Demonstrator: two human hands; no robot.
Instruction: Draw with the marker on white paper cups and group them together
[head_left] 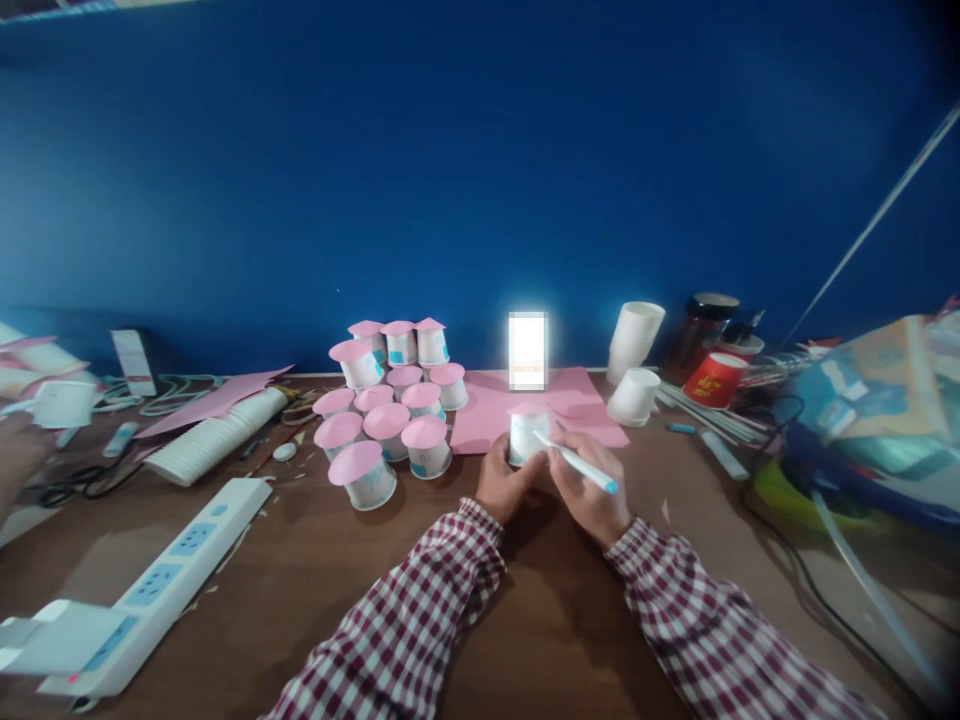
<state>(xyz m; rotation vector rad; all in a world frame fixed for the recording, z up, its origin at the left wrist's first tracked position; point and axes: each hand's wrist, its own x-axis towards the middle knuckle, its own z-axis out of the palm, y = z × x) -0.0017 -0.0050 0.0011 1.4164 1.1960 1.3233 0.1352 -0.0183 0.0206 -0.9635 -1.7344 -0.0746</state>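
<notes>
My left hand (504, 476) is wrapped round the lower left side of a white paper cup (527, 440), which stands upside down with a pink paper top. In my right hand (592, 485) is a white marker pen (587, 470) with a light blue end, its tip at the cup's side. Faint blue marks show on the cup. Beneath and behind it lies a pink paper sheet (480, 415). To the left stand several upturned cups (373, 485) with pink paper cone tops, some bearing blue patches.
A white power strip (169, 580) lies front left, near a long stack of cups (217, 437). Another cup stack (634, 345), a single cup (634, 397) and a red cup (715, 381) stand right. A filled blue basin (840, 490) is far right. At far left, another person's hand (22, 455) is near a cup.
</notes>
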